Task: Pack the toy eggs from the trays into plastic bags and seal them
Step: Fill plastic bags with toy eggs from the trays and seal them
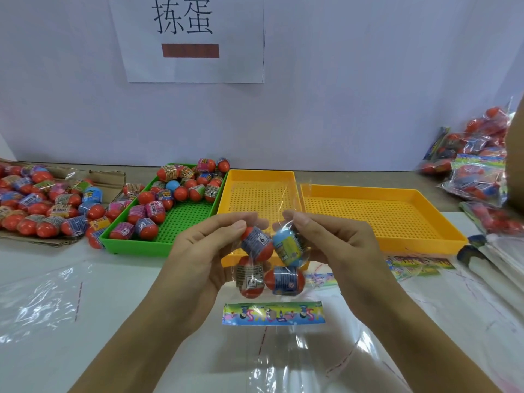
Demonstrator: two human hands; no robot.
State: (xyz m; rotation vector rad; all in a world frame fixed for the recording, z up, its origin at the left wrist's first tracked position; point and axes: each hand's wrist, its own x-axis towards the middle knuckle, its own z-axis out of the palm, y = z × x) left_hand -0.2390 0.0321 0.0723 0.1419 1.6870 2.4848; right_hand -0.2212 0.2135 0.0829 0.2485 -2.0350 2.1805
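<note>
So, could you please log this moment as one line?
left hand: grips bag | right hand: grips bag | bag: four eggs, unsealed

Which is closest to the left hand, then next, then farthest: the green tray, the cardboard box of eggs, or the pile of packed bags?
From the left hand:
1. Green tray, just beyond it, slightly left.
2. Cardboard box of eggs, far left.
3. Pile of packed bags, far right, past the right hand.

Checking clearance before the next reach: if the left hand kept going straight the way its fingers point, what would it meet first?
The left hand points up-right toward the right hand; it would likely meet the blue toy egg inside the plastic bag first, though depth is unclear.
</note>
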